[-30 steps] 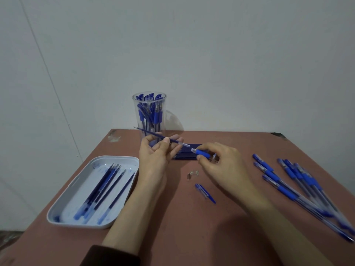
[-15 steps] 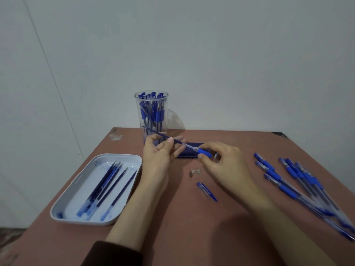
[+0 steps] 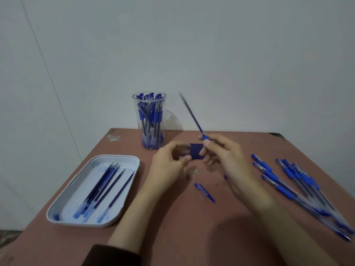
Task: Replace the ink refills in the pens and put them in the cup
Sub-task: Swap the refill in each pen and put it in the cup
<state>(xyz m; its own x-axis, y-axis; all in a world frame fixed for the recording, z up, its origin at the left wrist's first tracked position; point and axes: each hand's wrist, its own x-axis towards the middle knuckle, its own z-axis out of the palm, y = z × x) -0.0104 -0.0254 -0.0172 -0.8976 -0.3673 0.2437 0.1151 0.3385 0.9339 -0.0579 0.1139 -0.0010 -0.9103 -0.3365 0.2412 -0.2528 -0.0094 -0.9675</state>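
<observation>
The reddish-brown table (image 3: 172,227) carries a white tray (image 3: 57,212) at the left. Five used refills (image 3: 103,189) can be made out in it, side by side, tips toward the far wall. At the right edge lies a fan of blue-gripped pens (image 3: 292,189), about seven; they overlap too much for a sure count. A clear cup (image 3: 151,120) stands upright at the far side, packed with pens too crowded to count.

The right hand (image 3: 228,158) is raised over the table's middle, palm turned left, thumb and forefinger pinching the blue grip of one pen (image 3: 192,116). The pen's long axis is steeply tilted, its free end up and to the left, above the table beside the cup and not touching it.

The left hand (image 3: 167,166) hovers just left of it, fingers loosely curled and blurred; whether they hold anything cannot be told. Between the hands lies one stack of dark blue new refills (image 3: 196,153). Nearer lie one blue cap (image 3: 204,192) and some tiny metal parts (image 3: 193,172).
</observation>
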